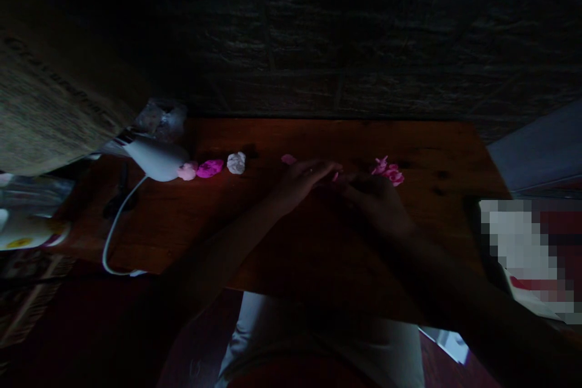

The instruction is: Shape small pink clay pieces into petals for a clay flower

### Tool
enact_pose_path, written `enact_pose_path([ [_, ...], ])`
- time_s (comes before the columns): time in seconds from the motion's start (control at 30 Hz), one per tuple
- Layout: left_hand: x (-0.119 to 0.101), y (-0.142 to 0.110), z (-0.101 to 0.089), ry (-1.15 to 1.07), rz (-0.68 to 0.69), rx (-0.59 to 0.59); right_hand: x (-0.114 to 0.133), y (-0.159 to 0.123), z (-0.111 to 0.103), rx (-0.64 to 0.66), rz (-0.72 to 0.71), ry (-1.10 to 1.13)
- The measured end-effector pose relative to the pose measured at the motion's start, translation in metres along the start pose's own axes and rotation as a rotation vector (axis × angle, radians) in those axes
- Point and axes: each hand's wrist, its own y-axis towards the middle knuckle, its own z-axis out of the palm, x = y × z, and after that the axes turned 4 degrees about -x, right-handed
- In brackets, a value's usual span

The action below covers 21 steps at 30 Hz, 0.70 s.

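Note:
The scene is very dark. My left hand and my right hand meet over the middle of a brown wooden table. Between their fingertips shows a tiny pink piece, apparently pinched by both. A cluster of pink petal-like pieces lies just behind my right hand. One small pink bit lies behind my left hand. Further left sit three lumps in a row: pale pink, bright magenta and white.
A white corded device rests at the table's left, its cable looping toward the front edge. A crumpled clear bag sits behind it. A cardboard box stands at far left. A dark wall backs the table.

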Motion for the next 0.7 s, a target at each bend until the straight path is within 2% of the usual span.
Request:
enact_pose_path([
  [0.13,-0.0013,-0.0036,0.0,0.12,0.053,0.041,0.0002,-0.0002,-0.0001,-0.01,0.005,0.024],
  [0.23,-0.0025,-0.0044,0.0017,0.129,0.063,0.024,-0.0009,0.0006,-0.0006,-0.034,-0.019,-0.002],
  [0.53,-0.0042,0.0008,-0.0018,-0.074,0.021,-0.103,0.0013,0.0028,-0.0024,-0.116,-0.008,0.039],
  [0.7,-0.0086,0.0001,0.0001,-0.173,-0.012,-0.106,0.0027,0.0009,-0.0009,-0.098,0.013,0.022],
])
